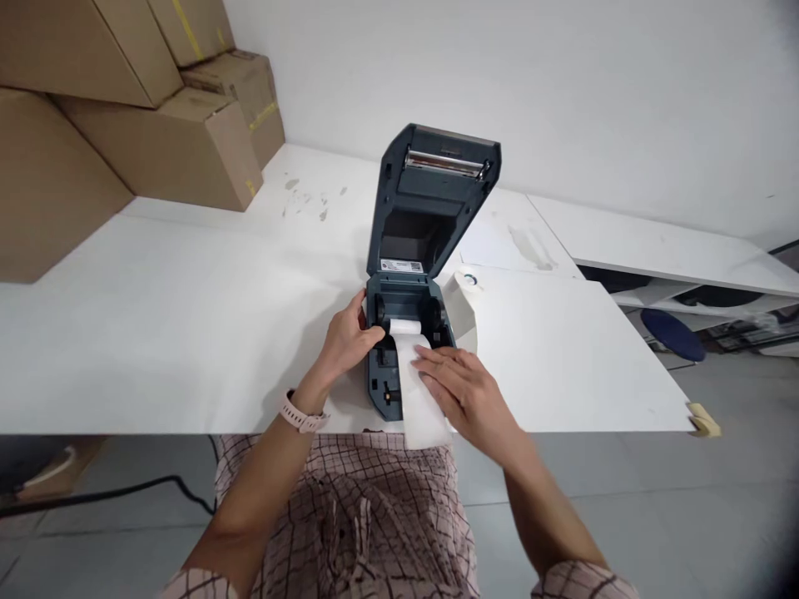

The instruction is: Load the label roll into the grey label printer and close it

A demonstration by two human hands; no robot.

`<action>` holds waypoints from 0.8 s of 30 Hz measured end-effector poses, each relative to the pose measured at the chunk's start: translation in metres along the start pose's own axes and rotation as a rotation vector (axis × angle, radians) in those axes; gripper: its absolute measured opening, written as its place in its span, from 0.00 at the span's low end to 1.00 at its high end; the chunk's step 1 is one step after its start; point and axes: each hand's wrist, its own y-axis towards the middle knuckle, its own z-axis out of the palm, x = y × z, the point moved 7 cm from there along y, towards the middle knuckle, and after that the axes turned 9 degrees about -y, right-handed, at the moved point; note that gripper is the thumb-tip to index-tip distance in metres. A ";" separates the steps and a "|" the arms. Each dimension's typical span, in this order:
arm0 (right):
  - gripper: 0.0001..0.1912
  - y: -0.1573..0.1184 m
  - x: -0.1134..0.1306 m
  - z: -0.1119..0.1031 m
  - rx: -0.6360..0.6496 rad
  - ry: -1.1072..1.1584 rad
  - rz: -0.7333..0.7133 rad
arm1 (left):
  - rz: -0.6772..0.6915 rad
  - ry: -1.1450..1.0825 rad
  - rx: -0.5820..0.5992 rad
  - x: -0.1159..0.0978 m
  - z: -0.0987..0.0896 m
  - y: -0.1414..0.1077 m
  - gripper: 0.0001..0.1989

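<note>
A dark grey label printer (378, 378) stands near the front edge of the white table, its lid (430, 195) tipped up and back. Inside sits a small white paper roll (405, 327), and a strip of label paper (419, 408) runs from it over the printer's front and past the table edge. My left hand (350, 339) grips the printer's left wall, the thumb over the rim and the fingers outside. Stretched fingers of my right hand (465, 393) lie flat on the strip, pressing it from the right. The right hand hides part of the printer's right front.
Several cardboard boxes (181, 141) are stacked at the back left against the wall. White paper (462, 312) and a small ring-shaped item (470, 279) lie just right of the printer. A yellowish pad (705, 420) covers the table's right front corner; a blue stool (672, 334) stands beyond.
</note>
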 end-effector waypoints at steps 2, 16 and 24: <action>0.16 -0.015 0.013 -0.001 -0.063 -0.018 0.042 | -0.013 0.021 0.003 0.000 0.000 -0.001 0.36; 0.18 -0.034 0.027 0.002 -0.102 0.044 0.075 | 0.011 0.003 0.009 0.001 -0.001 -0.001 0.38; 0.24 -0.035 0.025 0.004 -0.087 0.076 0.104 | -0.041 0.031 0.000 0.008 -0.002 -0.002 0.39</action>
